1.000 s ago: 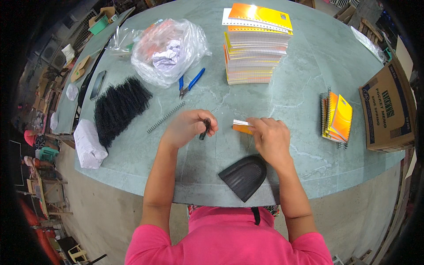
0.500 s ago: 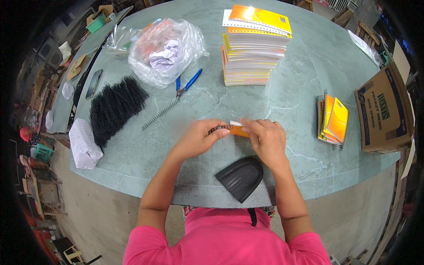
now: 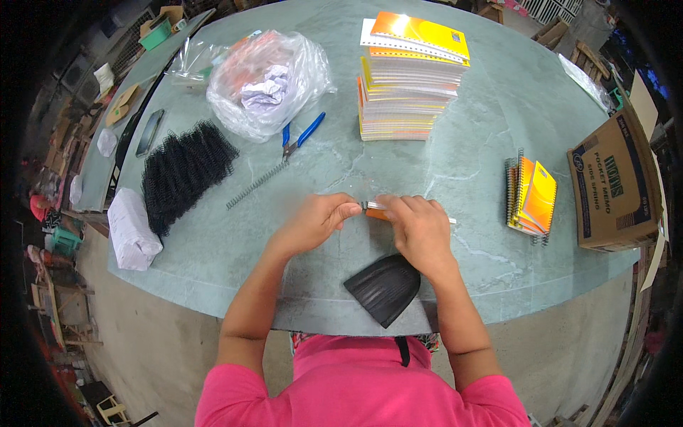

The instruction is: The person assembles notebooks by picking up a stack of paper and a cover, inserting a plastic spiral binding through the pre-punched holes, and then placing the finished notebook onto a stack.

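One small orange-covered paper notepad is held flat on the grey-green stone table, just ahead of the black fan-shaped pouch. It is pressed down under the right hand, fingers clenched over its far part; its near end is pinched by the left hand fingertips. Only a sliver of cover is exposed between the two grips. Risk judged: sheets could be skewed if pressure slackens. Left of the pouch, a loose steel coil and blue-handled pliers are noted.

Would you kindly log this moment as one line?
left hand: on notepad end | right hand: covering orange notepad | table
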Action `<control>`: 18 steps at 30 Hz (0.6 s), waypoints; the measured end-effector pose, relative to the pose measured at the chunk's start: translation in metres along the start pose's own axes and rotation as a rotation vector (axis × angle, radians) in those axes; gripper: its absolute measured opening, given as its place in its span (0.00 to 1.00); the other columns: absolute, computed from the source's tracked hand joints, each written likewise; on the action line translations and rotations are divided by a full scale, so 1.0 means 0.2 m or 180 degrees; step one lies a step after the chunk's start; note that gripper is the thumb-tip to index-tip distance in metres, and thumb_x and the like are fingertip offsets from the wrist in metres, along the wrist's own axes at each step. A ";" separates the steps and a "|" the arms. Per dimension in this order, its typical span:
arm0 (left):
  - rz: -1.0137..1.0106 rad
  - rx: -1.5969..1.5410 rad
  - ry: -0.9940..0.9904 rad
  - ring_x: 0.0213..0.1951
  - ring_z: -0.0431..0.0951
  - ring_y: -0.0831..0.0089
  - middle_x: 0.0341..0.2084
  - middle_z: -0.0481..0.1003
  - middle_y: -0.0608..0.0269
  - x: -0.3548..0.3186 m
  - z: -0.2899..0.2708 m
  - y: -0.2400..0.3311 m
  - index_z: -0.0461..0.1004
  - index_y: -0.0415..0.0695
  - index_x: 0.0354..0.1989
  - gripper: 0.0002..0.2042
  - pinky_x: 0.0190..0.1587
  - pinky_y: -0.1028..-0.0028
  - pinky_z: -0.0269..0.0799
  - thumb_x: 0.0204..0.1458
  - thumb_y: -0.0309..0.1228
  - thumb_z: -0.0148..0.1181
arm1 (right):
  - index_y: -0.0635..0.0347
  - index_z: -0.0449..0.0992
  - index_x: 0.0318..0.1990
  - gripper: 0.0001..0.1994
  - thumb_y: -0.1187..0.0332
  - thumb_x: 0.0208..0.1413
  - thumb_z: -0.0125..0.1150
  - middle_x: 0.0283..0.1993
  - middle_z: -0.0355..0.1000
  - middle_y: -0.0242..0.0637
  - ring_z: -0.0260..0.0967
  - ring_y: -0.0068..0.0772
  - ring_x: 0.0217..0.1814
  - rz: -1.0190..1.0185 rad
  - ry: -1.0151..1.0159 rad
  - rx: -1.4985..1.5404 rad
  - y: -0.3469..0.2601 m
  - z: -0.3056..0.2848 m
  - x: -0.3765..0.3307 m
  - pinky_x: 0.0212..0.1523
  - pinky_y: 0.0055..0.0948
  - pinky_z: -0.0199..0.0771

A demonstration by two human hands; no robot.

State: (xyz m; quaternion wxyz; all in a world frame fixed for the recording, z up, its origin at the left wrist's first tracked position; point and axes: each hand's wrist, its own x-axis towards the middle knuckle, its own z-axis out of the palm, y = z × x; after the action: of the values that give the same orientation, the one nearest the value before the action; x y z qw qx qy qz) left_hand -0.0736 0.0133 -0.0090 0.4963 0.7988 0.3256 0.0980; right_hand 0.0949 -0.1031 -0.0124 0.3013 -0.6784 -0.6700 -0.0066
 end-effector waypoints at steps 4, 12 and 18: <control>0.1062 0.0397 0.1208 0.26 0.71 0.73 0.23 0.72 0.61 0.01 0.09 -0.02 0.74 0.39 0.38 0.12 0.31 0.75 0.66 0.50 0.34 0.61 | 0.53 0.73 0.36 0.09 0.74 0.45 0.55 0.28 0.70 0.31 0.69 0.36 0.32 -0.0161 0.0287 0.0078 0.01 0.03 0.02 0.33 0.35 0.63; 0.0933 -0.0046 0.0502 0.32 0.71 0.69 0.32 0.71 0.59 0.00 0.02 -0.04 0.74 0.40 0.37 0.12 0.33 0.72 0.67 0.49 0.36 0.61 | 0.53 0.73 0.35 0.06 0.68 0.48 0.58 0.28 0.71 0.32 0.68 0.36 0.32 -0.0131 0.0030 -0.0186 0.01 0.06 0.04 0.33 0.35 0.62; 0.0909 0.0307 0.0247 0.32 0.71 0.69 0.31 0.70 0.61 0.00 -0.01 -0.06 0.74 0.41 0.40 0.14 0.34 0.73 0.67 0.48 0.35 0.61 | 0.53 0.72 0.35 0.10 0.62 0.47 0.61 0.29 0.70 0.30 0.68 0.34 0.33 -0.0123 0.0427 0.0096 0.01 0.10 0.03 0.34 0.34 0.61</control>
State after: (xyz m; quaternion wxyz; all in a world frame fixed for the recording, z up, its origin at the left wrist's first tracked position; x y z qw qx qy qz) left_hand -0.0791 0.0180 -0.0193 0.4253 0.8555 0.2320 0.1826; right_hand 0.0894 -0.0884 -0.0272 0.3555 -0.6588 -0.6613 -0.0477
